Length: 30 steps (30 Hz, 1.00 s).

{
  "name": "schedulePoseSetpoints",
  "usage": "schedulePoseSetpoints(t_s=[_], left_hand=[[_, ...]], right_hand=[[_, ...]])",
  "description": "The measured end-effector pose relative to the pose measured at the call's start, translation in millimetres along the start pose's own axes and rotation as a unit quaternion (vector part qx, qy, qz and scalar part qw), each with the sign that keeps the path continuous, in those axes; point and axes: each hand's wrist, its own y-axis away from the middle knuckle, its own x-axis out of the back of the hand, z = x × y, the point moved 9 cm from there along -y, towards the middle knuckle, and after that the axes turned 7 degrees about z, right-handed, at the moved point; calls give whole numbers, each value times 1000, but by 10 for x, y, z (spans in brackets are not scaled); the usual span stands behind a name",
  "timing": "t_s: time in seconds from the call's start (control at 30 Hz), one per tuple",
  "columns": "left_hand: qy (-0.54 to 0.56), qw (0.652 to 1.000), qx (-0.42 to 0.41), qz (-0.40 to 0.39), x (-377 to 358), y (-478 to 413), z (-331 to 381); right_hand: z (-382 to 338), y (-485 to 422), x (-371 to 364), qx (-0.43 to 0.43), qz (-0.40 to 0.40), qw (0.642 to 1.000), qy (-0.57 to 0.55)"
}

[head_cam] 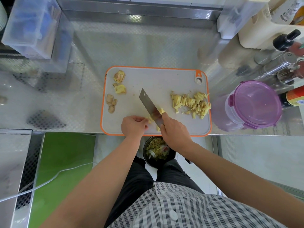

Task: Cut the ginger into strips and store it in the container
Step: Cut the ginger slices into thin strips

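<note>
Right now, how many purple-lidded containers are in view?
1. The container stands closed on the counter, just right of the board. No other shows.

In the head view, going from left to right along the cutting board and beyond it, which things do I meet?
Uncut ginger pieces → left hand, pinching a ginger slice → cleaver → pile of ginger strips → purple-lidded container.

No text is showing sharply enough to read. A package (286, 14) at 1 o'clock is carrying dark print, and a bottle (295, 98) at 3 o'clock is wearing a red and yellow label, both blurring beyond reading.
</note>
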Motion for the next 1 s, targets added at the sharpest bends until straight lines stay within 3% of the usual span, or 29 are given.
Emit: schedulePoseSetpoints(t_s=[0.43, 0.73, 1.0], left_hand=[[-22, 1000, -16, 3, -15, -22, -8], [-36, 999, -11, 27, 25, -9, -21], [-45, 999, -18, 21, 24, 1, 14]], right_hand=[[-55, -47, -153, -25, -29, 997, 64], [-43, -59, -85, -19, -9, 1000, -4], [-116, -65, -199, -13, -25, 999, 36]])
